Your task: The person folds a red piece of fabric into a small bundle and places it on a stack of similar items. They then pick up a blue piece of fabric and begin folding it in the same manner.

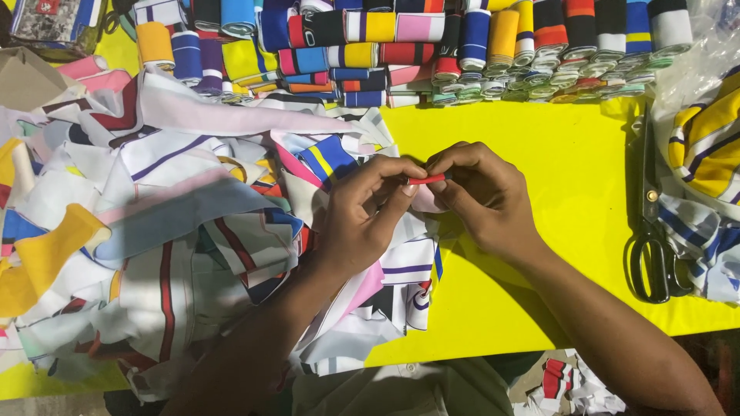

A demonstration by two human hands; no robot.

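pinching red strip, both hands

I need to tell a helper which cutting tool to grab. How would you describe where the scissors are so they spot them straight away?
Start at the yellow table and go to its right edge, beside the striped fabric in clear plastic. The scissors lie there with black looped handles toward the person, the only metal tool among cloth.
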